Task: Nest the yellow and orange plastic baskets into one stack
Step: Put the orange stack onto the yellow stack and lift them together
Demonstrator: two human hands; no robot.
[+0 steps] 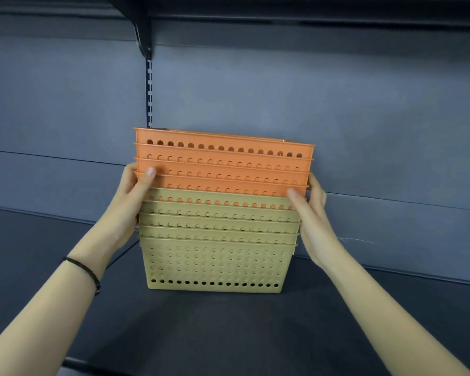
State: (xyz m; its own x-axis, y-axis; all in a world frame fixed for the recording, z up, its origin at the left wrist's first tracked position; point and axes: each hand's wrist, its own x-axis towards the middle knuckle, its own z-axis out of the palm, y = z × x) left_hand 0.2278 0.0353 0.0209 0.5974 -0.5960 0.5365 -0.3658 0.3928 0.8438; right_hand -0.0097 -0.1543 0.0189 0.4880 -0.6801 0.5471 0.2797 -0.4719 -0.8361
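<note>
Several orange perforated baskets (223,161) sit nested inside several yellow perforated baskets (215,256), forming one upright stack on the dark shelf (228,327). Orange plastic shows through the holes of the top yellow rim. My left hand (136,191) grips the left end of the lower orange baskets, thumb on the front face. My right hand (308,204) clasps the right end at the seam between the orange and yellow baskets, thumb on the front. The stack's far side is hidden.
A blue-grey back panel (337,109) rises right behind the stack, with a slotted upright (149,90) and a black bracket (144,39) under an upper shelf. The shelf's front edge (98,367) runs below my forearms. A dark band circles my left wrist (84,270).
</note>
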